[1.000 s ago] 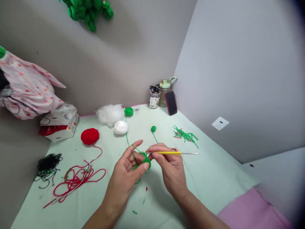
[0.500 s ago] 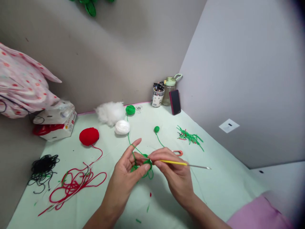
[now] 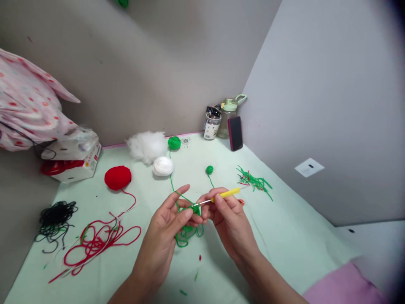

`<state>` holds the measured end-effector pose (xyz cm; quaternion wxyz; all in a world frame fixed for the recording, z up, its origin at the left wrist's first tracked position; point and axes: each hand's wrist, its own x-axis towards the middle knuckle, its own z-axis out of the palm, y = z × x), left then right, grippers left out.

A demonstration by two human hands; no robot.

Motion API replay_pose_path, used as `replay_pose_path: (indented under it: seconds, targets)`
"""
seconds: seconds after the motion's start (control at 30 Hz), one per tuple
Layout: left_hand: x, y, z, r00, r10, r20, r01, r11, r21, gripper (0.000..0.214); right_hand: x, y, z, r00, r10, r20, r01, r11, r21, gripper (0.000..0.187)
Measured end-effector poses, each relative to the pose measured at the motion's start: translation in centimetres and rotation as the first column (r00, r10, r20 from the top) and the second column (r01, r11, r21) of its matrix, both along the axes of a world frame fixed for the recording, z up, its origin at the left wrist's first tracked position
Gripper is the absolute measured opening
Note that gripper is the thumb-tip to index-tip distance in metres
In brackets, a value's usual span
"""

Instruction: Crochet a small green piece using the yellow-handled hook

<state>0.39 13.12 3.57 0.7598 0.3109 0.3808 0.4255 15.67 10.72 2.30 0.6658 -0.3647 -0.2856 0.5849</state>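
Your left hand [image 3: 164, 228] pinches the green crochet piece [image 3: 196, 210] above the table [image 3: 281, 240], and your right hand [image 3: 228, 213] grips the yellow-handled hook [image 3: 228, 194], its working end at the stitches. Keep the yarn [image 3: 186, 198] over your raised forefinger lightly taut, pinch close to the stitch, and turn the hook gently to avoid splitting strands.

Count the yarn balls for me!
4: a red ball on the left, a white ball to its right, a green ball behind it, and a tiny green ball beyond the right hand. Some may be hidden.
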Motion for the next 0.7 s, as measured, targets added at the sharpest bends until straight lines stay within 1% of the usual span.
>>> replay_pose_path:
  seconds: [0.13,0.47,0.57,0.7]
  targets:
    - [-0.05,-0.20,0.22,1.000,-0.018,-0.012,0.018,1.000,0.005,0.051,0.21,-0.11,0.27,1.000,0.014,0.000,-0.014,1.000,0.018,0.022]
    - [-0.50,-0.26,0.53,1.000,0.004,-0.020,-0.004,1.000,0.023,0.048,-0.34,-0.11,0.73,1.000,0.019,0.007,-0.020,1.000,0.005,0.023]
    - [-0.49,-0.14,0.48,1.000,0.014,-0.013,-0.013,0.999,0.031,0.048,-0.52,-0.05,0.51,0.999,0.008,0.043,-0.009,1.000,0.008,0.023]
    - [-0.48,0.22,0.20,1.000,-0.008,0.016,0.008,0.999,0.031,0.055,-0.62,-0.07,-0.07,0.988,-0.010,0.151,0.004,0.999,0.040,0.023]
